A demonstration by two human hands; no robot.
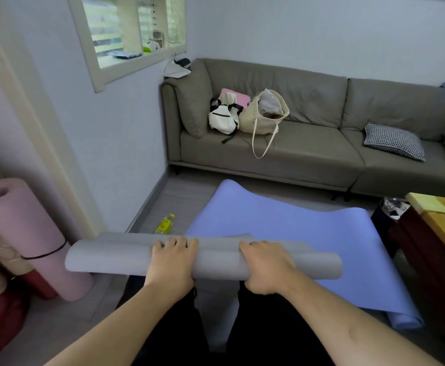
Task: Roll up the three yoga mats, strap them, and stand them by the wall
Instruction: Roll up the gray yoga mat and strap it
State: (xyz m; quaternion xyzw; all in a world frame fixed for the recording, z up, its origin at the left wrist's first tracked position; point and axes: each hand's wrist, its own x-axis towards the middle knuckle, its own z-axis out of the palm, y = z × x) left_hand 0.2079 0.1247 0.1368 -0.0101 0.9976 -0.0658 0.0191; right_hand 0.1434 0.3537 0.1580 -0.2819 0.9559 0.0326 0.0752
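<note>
I'm in a home living room: grey sofa [308,143] along the wall, bags [245,114] and a checked cushion [394,141] on it, a drink bottle [165,224] on the floor.

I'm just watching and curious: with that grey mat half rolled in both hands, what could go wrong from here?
The grey mat has no strap on it yet; if either the left hand or right hand loosens its grip, the roll may spring open. Its ends also look uneven, so it could telescope and stand badly. The yellow bottle lies on the floor near the roll's path and may get knocked.
</note>
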